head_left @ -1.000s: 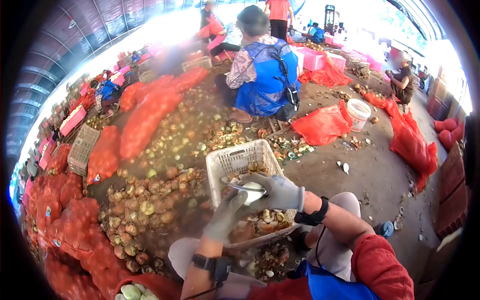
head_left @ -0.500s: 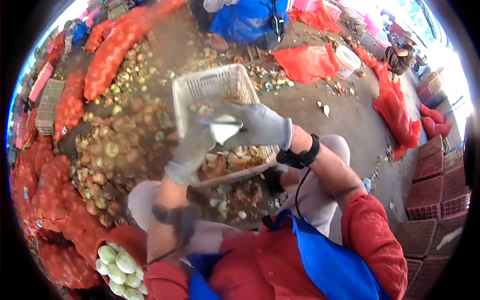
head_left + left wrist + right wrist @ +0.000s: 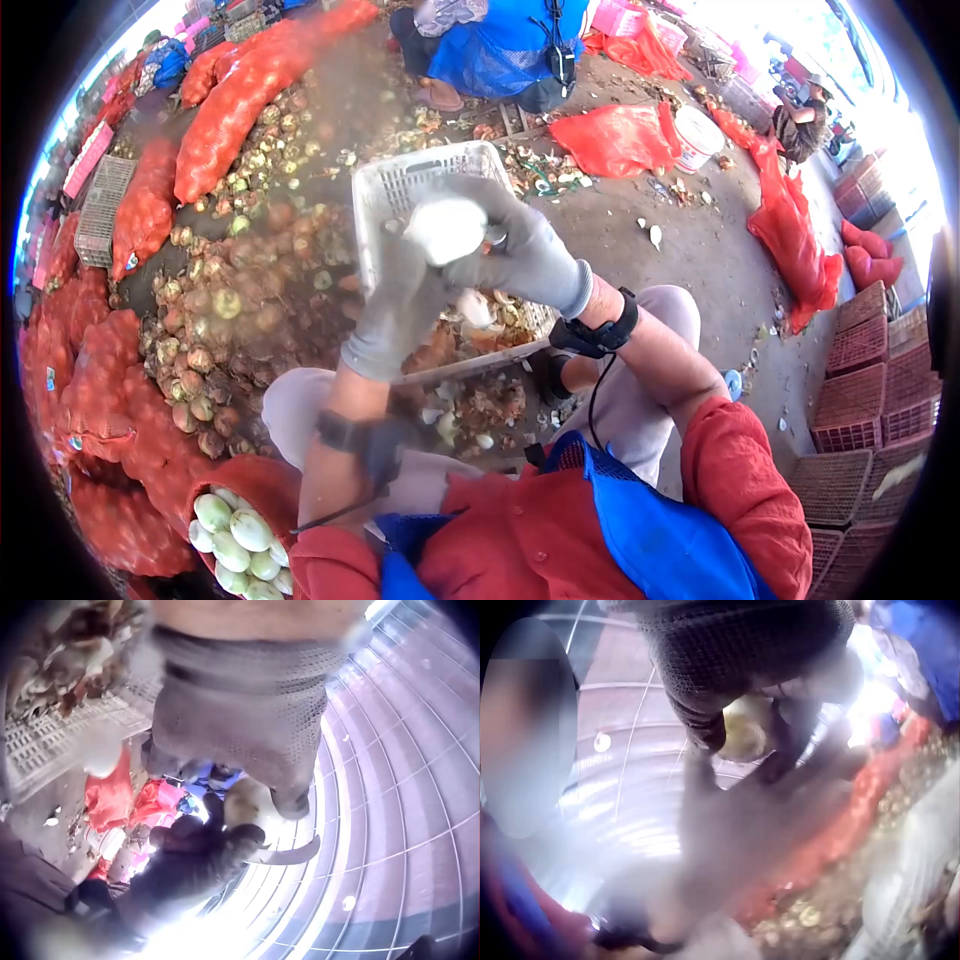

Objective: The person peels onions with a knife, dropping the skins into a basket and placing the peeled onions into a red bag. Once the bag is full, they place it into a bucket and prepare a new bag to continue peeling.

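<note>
A peeled white onion [image 3: 447, 228] is held between my two grey-gloved hands above the white plastic crate [image 3: 480, 152]. My left hand [image 3: 395, 300] grips the onion from the left, and in the left wrist view its fingers curl round it. From the other side my right hand [image 3: 535, 255] holds a knife, whose short curved blade [image 3: 289, 853] sticks out beside the onion in the left wrist view. The right fingers lie close against the onion too. Under the hands, a pale piece of peel [image 3: 476, 308] shows over the onion skins [image 3: 515, 320] in the crate.
Loose unpeeled onions [image 3: 185, 350] cover the ground at left, beside red mesh sacks [image 3: 110, 420]. A red sack of peeled onions [image 3: 232, 540] stands by my left leg. Ahead sits a person in a blue vest [image 3: 500, 50]. Stacked crates [image 3: 850, 400] line the right side.
The head view tilted down, bringing my lap into view. The onion has turned between my hands and shows more white, the blade has dropped from the head view, and a pale peel appears below.
</note>
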`<state>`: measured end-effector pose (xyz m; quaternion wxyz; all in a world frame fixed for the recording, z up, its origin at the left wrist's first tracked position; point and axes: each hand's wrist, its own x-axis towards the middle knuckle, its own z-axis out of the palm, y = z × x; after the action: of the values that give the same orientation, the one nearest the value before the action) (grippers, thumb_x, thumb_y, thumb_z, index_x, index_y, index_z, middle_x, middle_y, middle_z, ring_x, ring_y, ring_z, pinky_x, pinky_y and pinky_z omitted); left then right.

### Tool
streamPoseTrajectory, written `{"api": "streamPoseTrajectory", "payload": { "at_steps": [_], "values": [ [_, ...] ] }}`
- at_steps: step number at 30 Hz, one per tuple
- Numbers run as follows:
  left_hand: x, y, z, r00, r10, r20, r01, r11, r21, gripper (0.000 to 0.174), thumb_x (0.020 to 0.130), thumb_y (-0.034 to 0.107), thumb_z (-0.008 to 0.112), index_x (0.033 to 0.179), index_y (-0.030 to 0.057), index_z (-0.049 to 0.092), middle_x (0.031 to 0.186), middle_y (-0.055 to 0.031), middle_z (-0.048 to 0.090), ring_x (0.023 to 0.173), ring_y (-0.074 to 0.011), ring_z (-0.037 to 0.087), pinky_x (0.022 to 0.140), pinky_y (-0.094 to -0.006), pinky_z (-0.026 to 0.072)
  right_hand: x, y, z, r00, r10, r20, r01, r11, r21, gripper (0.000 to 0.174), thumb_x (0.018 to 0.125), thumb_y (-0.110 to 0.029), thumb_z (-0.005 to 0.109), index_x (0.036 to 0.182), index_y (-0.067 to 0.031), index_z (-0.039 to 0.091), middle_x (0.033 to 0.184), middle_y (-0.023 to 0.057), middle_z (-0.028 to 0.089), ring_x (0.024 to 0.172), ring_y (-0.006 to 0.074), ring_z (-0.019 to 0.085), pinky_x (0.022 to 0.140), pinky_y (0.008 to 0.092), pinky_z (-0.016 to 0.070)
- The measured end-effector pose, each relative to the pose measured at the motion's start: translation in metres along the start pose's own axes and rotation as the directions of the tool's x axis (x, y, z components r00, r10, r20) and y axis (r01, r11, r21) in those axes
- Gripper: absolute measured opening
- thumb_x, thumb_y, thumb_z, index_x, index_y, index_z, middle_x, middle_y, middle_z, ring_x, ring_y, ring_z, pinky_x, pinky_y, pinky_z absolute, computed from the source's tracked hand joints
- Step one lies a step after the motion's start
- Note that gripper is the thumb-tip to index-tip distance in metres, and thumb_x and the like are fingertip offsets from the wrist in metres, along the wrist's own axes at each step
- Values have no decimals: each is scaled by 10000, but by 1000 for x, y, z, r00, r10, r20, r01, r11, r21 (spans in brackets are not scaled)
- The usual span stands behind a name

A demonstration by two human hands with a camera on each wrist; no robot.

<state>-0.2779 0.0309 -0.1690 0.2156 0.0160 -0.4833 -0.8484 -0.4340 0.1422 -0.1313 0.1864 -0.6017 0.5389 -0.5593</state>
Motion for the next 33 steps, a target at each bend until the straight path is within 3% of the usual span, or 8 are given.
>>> {"api": "streamPoseTrajectory", "payload": {
  "at_steps": [2,5,6,9,11,16,22,33],
  "values": [
    [-8,-1,4,999,-30,26,34,986,-162,833,890,376,771,1522,88,312,1386,-124,543,1234,-259,590,1015,-391,521,0,-4,-2,987,-118,109,151,915,-375,815,752,-253,891,1468,-127,522,1483,198,478,1286,381,560,1071,425,482],
    [-6,-1,1,999,27,-20,-28,999,-37,781,906,290,765,1523,67,339,1367,-114,575,1200,-256,626,1030,-415,517,0,-16,-10,996,-12,87,47,911,-410,784,781,-231,859,1479,-143,514,1489,206,469,1264,389,574,1008,428,526],
    [-3,-2,-1,995,83,-59,-81,996,30,730,925,251,749,1519,41,381,1361,-97,598,1198,-244,635,1051,-426,505,0,-16,-10,984,-176,-16,138,823,-551,581,804,-163,799,1353,-128,612,1410,169,545,1169,357,639,909,404,568],
    [-3,-4,-10,982,129,-137,-102,977,185,708,891,152,777,1495,45,421,1349,-101,604,1170,-238,644,1029,-400,530,-3,-8,-23,995,-85,56,100,723,-683,370,828,-37,707,1196,-76,685,1277,127,641,988,307,713,798,369,593],
    [-1,-5,-13,978,156,-140,-108,948,298,688,876,132,788,1471,44,453,1326,-103,620,1150,-231,652,1003,-380,541,-12,-4,-17,992,-81,101,127,750,-649,207,802,-7,659,999,-49,706,1103,79,701,896,302,715,757,382,584],
    [4,-10,-22,977,188,-95,-118,861,495,716,800,113,855,1407,40,482,1211,-78,669,1094,-180,654,952,-315,552,-17,-6,-5,981,130,143,14,690,-724,203,796,-126,655,981,-48,690,1072,132,674,930,341,697,768,461,556],
    [3,-3,-33,968,249,34,-161,511,844,752,744,129,903,1364,43,486,1168,-87,682,1082,-155,651,931,-297,557,-20,-6,0,989,59,137,70,627,-776,182,795,-139,650,955,-56,681,983,122,658,867,341,695,738,461,555],
    [-10,10,-13,992,121,-46,-54,713,699,623,777,181,830,1318,38,558,1086,-54,681,991,-173,673,901,-313,554,-15,15,-6,992,-12,125,106,610,-785,221,781,-157,675,984,-69,686,996,116,651,839,324,687,710,441,559]
  ]
}}
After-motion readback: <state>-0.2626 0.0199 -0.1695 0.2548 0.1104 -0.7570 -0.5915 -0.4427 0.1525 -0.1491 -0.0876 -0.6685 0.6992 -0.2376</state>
